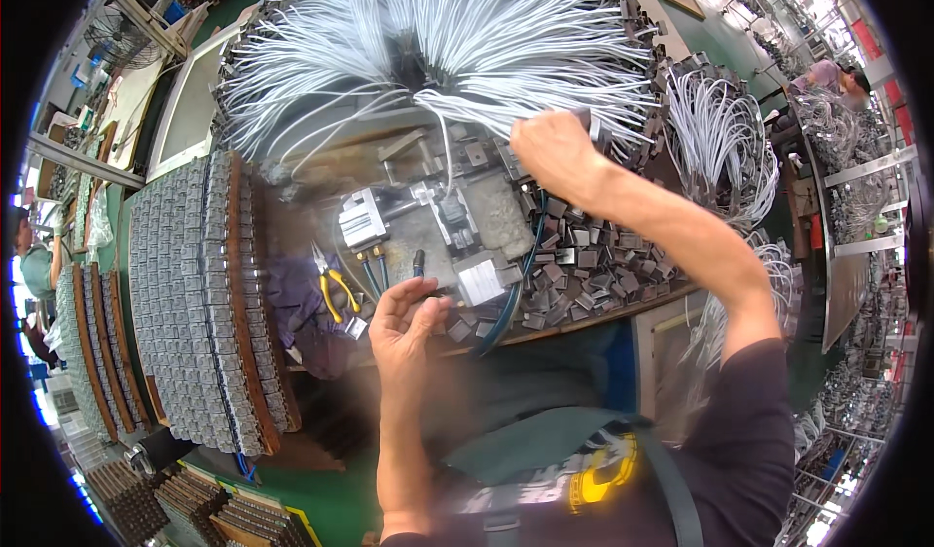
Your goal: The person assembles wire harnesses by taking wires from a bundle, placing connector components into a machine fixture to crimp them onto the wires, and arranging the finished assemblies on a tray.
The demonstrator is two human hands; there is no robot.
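1. Around the wooden workbench [564, 327], the workshop has a green floor, and a tall stack of grey metal blocks in rows [185, 294] stands at the left side, with brown strips which probably keep the rows in order.
2. At the far side lies a big fan of thin white cables [321, 36]; perhaps they spread so that single strands can be reached easily. One strand curves down to the silver metal fixture [452, 218] in the middle.
3. Right hand [559, 153] is clenched over the near cables, at the fan's right part; its inside is hidden, so I cannot tell whether it has a strand.
4. Left hand [404, 323] is in front of the fixture, fingers bent and thumb near them; I cannot tell whether it pinches something small.
5. Yellow-handled pliers [331, 292] lie beside this hand, seemingly for quick reach. Loose grey metal pieces [584, 255] are heaped right of the fixture.
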